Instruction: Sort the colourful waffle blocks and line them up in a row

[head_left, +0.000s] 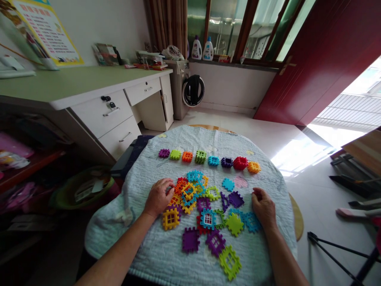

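Note:
My left hand (160,195) rests at the left edge of a loose heap of plastic building blocks, its fingers curled in beside a red-orange window piece (181,185). No block shows in it. On the right, my right hand (264,205) lies loosely closed on the cloth, just above a blue frame piece (251,221), with nothing visible in its fingers. Between the hands lie flat notched pieces, among them a yellow window (171,219), a purple square (191,240), a lime square (235,225) and a light-blue square (228,184).
Behind the heap, a row of joined blocks runs from a purple one (164,153) to a red one (240,163) and a yellow-orange one (254,167). A pale blue cloth (143,254) covers the round table. A desk (98,85) and washing machine (180,89) stand beyond.

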The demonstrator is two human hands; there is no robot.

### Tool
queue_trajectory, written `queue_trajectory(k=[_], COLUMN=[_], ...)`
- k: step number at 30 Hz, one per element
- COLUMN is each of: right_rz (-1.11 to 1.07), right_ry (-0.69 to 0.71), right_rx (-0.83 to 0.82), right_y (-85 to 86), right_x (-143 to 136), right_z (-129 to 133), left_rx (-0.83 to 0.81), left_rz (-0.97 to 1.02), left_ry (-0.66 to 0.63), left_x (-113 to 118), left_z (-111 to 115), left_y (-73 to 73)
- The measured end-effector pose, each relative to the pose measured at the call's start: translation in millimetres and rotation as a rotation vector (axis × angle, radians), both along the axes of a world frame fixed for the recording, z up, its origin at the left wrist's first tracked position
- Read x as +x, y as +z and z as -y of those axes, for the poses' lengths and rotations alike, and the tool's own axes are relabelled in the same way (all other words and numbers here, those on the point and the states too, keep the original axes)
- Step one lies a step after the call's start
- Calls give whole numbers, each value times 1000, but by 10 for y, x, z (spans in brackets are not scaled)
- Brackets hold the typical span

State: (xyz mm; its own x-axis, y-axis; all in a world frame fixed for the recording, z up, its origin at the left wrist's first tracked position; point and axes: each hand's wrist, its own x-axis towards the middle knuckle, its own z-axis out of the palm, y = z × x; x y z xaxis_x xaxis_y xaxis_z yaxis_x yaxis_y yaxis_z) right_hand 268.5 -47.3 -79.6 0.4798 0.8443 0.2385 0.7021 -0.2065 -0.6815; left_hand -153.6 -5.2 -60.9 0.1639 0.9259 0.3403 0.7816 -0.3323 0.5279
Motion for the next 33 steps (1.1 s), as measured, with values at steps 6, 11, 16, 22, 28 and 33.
queue_trajectory(k=[6, 11, 16, 22, 28, 33], right_rz=[-13, -11, -3, 8, 0, -1], right_ry=[-1, -1, 5, -2, -2, 3], right_rx=[4, 19, 39, 22, 22, 24], right_y=[-1, -8, -23, -27, -16, -8], right_x=[2, -3, -3, 9, 0, -3], right_z=[3, 2, -1, -4, 0, 5], left_rx=[-8, 2, 11, 20, 17, 6], left_rz=[-6, -11, -5, -1, -10, -16], left_ry=[-5, -5, 0, 1, -8, -13], left_x=[-6, -10, -5, 5, -9, -19], left_z=[-3, -3, -1, 4, -10, -14], left_y=[-23, -28, -10, 4, -28, -47])
